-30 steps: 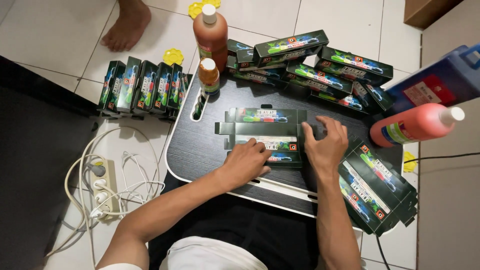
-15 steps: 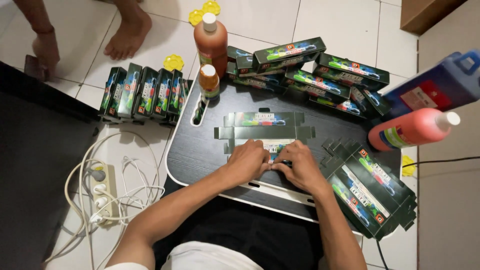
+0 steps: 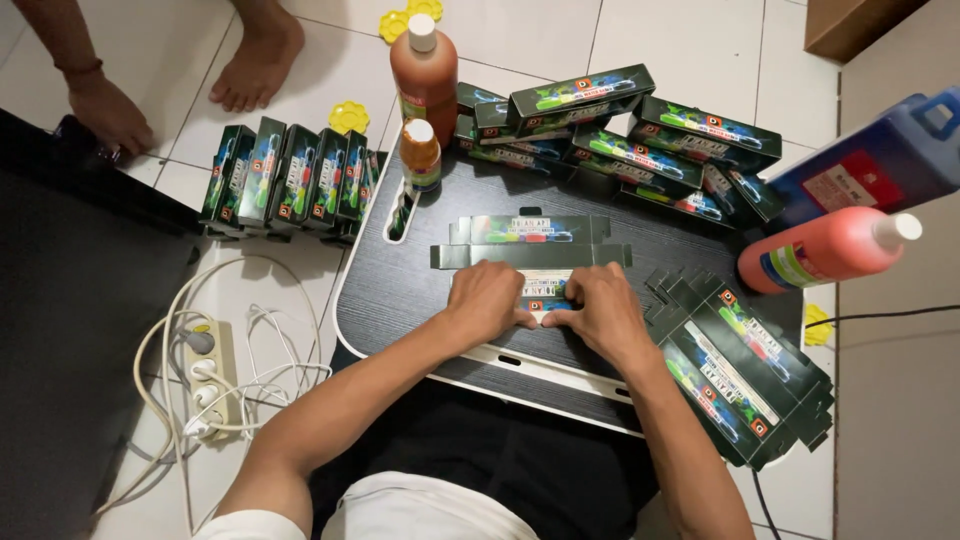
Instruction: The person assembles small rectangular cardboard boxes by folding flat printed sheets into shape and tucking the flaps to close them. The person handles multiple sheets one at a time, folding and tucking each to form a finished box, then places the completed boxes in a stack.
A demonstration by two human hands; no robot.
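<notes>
White floor tiles surround the dark surface (image 3: 400,290), where a flat unfolded carton (image 3: 530,240) is pressed down by the left hand (image 3: 488,300) and right hand (image 3: 605,312), both grips clamped on its near edge.

flat box (image 3: 530,262): printed card, dark green, faint sheen, creased along its flaps
lap table (image 3: 400,290): black top with fine wood-grain texture, matt; smooth white plastic rim on the near edge
flat box stack (image 3: 745,375): same printed card, slightly glossy, near right
folded boxes (image 3: 285,180): glossy printed card, far left
bottles (image 3: 425,75): smooth translucent plastic, white plastic caps
floor (image 3: 700,50): pale glazed tiles, smooth, lightly shiny
power strip (image 3: 205,375): white plastic, rubbery cables
</notes>
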